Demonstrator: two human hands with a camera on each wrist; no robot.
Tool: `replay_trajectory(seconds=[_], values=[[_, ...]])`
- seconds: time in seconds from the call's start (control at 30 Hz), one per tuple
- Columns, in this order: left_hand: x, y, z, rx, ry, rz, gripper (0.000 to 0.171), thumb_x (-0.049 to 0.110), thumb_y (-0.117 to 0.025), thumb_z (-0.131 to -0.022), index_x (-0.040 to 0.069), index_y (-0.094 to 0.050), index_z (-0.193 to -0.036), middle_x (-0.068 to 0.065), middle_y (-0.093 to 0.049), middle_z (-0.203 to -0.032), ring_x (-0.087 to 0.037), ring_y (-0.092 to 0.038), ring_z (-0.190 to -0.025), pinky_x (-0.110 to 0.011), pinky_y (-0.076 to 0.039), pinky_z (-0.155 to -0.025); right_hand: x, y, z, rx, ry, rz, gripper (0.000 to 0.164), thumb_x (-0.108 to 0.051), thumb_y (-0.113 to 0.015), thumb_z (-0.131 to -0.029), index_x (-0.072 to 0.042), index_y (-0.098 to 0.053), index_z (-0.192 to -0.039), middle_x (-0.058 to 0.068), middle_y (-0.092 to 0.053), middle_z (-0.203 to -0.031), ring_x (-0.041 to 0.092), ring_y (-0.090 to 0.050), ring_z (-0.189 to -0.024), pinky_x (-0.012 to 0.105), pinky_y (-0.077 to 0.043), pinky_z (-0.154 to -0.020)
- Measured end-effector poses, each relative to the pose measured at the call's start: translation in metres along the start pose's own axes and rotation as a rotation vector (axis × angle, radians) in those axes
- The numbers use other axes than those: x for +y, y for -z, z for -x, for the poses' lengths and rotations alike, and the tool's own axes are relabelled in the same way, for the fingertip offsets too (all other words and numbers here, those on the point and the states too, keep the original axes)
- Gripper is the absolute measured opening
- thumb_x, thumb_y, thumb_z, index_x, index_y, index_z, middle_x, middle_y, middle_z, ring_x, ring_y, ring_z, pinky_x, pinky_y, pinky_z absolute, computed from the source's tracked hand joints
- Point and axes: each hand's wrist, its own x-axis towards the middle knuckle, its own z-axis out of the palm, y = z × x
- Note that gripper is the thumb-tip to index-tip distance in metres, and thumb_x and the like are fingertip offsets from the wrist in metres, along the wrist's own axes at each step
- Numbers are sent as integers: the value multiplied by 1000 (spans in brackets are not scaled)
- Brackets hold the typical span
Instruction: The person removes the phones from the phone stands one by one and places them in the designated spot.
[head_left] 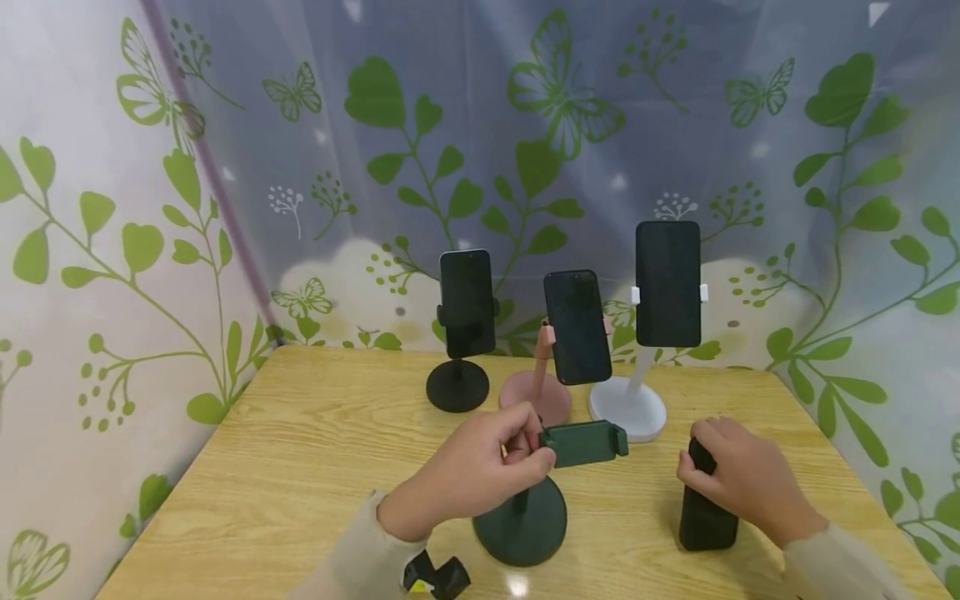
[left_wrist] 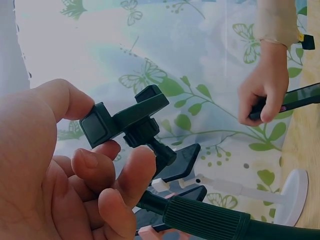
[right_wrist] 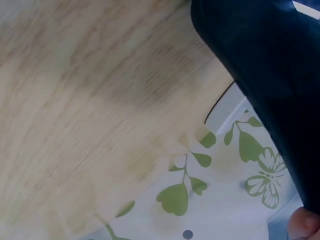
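My left hand (head_left: 480, 462) pinches the near end of the dark green clamp (head_left: 585, 443) of a phone stand. The clamp lies sideways, its far end gripping nothing. Below it, the stand's round green base (head_left: 536, 533) rests on the table. In the left wrist view the ribbed green stem (left_wrist: 205, 217) runs past my fingers. My right hand (head_left: 750, 475) grips a black phone (head_left: 708, 521) by its upper part, to the right of the stand. The phone (right_wrist: 265, 75) fills the upper right of the right wrist view, with a fingertip (right_wrist: 303, 223) at its edge.
Behind the green stand are a black stand (head_left: 457, 387), a pink stand (head_left: 536, 398) and a white stand (head_left: 627, 408), each holding a phone. A leaf-patterned curtain (head_left: 480, 125) surrounds the wooden table (head_left: 300, 467).
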Motion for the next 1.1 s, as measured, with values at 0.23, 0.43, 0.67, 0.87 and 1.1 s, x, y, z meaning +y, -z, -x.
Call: replay_trajectory(seconds=[0.23, 0.43, 0.67, 0.87, 1.1], values=[[-1, 1, 1, -4, -1, -4, 11, 25, -63, -102, 20, -59, -93, 9, -44, -66, -7, -41, -59, -23, -37, -60, -2, -5, -5, -89, -71, 26, 22, -29, -68, -78, -20, -47, -80, -12, -35, -67, 3, -30, -57, 21, -23, -46], [0, 2, 0, -18, -7, 2, 13, 26, -63, -103, 20, -58, -93, 8, -44, -66, -7, -40, -58, -23, -37, -60, -2, -11, -14, -248, -116, 58, 28, -32, -71, -84, -19, -46, -78, -9, -36, -65, 8, -32, -56, 26, -26, -46], [1, 3, 0, -21, -4, 9, 13, 26, -64, -103, 20, -59, -93, 8, -45, -66, -8, -41, -58, -23, -37, -60, 5, -26, -18, -508, -142, 64, 30, -33, -69, -91, -20, -47, -75, -8, -38, -59, 10, -34, -51, 31, -30, -50], [1, 3, 0, -24, 1, 4, 13, 28, -64, -103, 21, -59, -93, 9, -48, -67, -7, -43, -59, -23, -38, -60, 8, -35, -14, -588, -145, 37, 33, -34, -66, -94, -20, -44, -74, -7, -36, -57, 9, -30, -49, 30, -24, -50], [0, 3, 0, -15, -15, 8, 13, 28, -64, -103, 21, -60, -93, 7, -46, -65, -8, -42, -57, -24, -38, -59, 6, -38, -17, -717, -191, -13, 27, -35, -62, -98, -15, -53, -81, -4, -49, -66, 13, -42, -55, 37, -38, -53]])
